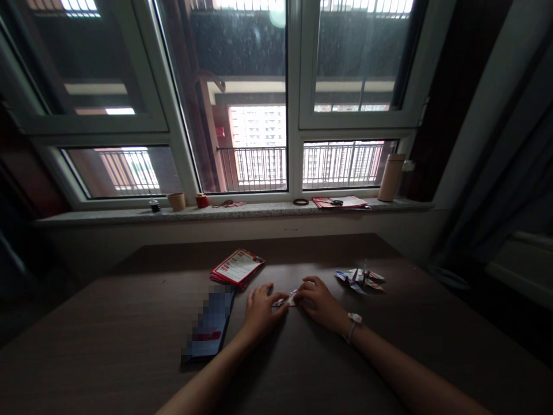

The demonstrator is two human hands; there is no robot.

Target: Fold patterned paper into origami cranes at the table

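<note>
A small piece of folded printed paper (292, 297) lies on the dark table between my hands. My left hand (262, 308) comes from the left, thumb and forefinger closed on the paper's left end. My right hand (320, 304), with a bracelet (354, 320) at the wrist, bends its fingers round the right end. The fingers cover much of the paper, so its exact fold is hard to make out. Left of my left hand lies a dark phone or tablet (221, 320), its screen partly pixelated. Beyond it sits a stack of red-edged printed leaflets (238, 267).
Several folded paper figures (359, 279) stand right of my right hand on the table (129, 323). Along the stone windowsill (259, 210) are a paper cup (176, 201), a red jar (201, 200), a roll of tape (300, 202), papers with scissors (337, 202) and a flask (391, 177).
</note>
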